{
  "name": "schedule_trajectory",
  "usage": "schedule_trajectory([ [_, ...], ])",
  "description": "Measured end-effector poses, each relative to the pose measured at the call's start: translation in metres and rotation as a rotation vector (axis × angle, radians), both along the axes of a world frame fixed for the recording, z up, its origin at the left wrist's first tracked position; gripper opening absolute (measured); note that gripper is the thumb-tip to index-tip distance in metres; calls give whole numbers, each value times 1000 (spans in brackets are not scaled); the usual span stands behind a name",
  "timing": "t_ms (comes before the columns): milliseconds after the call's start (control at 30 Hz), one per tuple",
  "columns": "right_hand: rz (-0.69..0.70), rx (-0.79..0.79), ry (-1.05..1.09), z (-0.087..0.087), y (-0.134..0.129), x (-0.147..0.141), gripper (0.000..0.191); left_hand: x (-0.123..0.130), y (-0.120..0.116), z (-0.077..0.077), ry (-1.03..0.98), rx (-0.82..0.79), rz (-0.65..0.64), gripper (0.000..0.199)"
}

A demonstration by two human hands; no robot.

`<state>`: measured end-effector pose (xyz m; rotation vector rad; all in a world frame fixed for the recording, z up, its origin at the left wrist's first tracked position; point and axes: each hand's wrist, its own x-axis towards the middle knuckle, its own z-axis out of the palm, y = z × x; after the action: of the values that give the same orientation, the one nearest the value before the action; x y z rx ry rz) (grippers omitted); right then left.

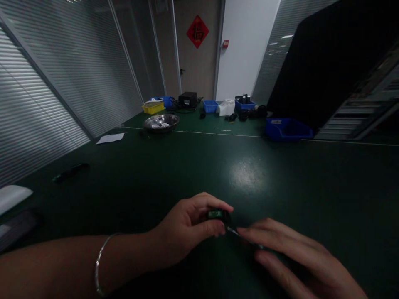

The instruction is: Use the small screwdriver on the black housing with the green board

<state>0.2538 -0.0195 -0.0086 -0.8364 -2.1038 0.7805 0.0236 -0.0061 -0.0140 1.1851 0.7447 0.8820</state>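
Observation:
Near the front of the dark green table [149, 166], my left hand [195, 222] holds a small dark object [215, 214] with a green face between thumb and fingers. My right hand [286, 249] lies to its right, its fingers round a thin, metallic tool [233, 231] whose tip reaches toward the dark object. Whether the tip touches it is too dark to tell. A thin bracelet circles my left wrist.
A dark green-tipped item [71, 172] and white paper [110, 138] lie at the left. Farther back stand a metal bowl [161, 123], a yellow basket [153, 108], a blue basket [210, 106], a white object [226, 108] and a blue bin [288, 129].

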Motion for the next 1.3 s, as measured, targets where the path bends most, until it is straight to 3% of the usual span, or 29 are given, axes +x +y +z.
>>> schedule_trajectory([
  [233, -2, -7, -45, 0, 4, 3, 44, -2, -4, 5, 193, 228, 114, 22],
  [333, 54, -65, -84, 2, 3, 2, 42, -3, -4, 4, 241, 304, 97, 22],
  [600, 40, -51, -116, 2, 2, -1, 40, -4, -5, 4, 324, 427, 73, 24],
  [900, -21, -96, 95, 6, 0, -5, 44, -2, -7, 3, 178, 296, 106, 23],
  [1133, -8, -141, 50, 8, 1, -7, 39, 0, -7, 4, 89, 86, 98, 14],
  [1233, -61, -111, 69, 7, 1, -4, 35, -2, -5, 7, 103, 86, 87, 14],
  [1300, -124, -76, 93, 6, 1, -1, 33, -3, -4, 10, 203, 175, 51, 15],
])
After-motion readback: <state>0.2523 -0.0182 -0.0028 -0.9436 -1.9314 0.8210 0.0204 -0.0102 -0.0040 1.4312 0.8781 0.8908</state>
